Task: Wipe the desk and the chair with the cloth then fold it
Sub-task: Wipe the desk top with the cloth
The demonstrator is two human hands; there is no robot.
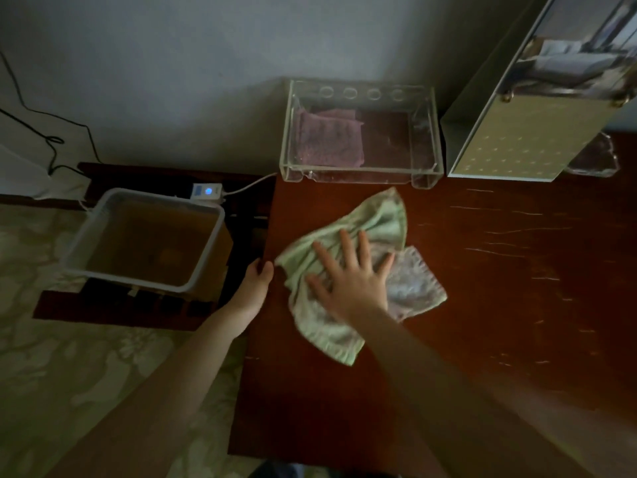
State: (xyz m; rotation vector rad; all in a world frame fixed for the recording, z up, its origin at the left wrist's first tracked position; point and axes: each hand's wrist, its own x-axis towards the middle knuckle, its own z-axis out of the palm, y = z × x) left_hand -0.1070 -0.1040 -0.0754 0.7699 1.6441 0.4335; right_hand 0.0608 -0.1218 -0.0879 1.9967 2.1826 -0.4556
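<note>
A crumpled pale green and white cloth (382, 219) lies on the dark reddish-brown wooden desk (499, 305), near its left edge. My right hand (355, 274) presses flat on the cloth with fingers spread. My left hand (256, 281) holds the desk's left edge, thumb on top and the fingers hidden under the edge. No chair is visible.
A clear acrylic tray (362, 177) holding a folded pinkish cloth (331, 138) stands at the desk's back edge. A tall box (517, 139) leans at the back right. Left of the desk, a white plastic bin (138, 236) sits on a low dark stand, with a small lit device (206, 192) behind it.
</note>
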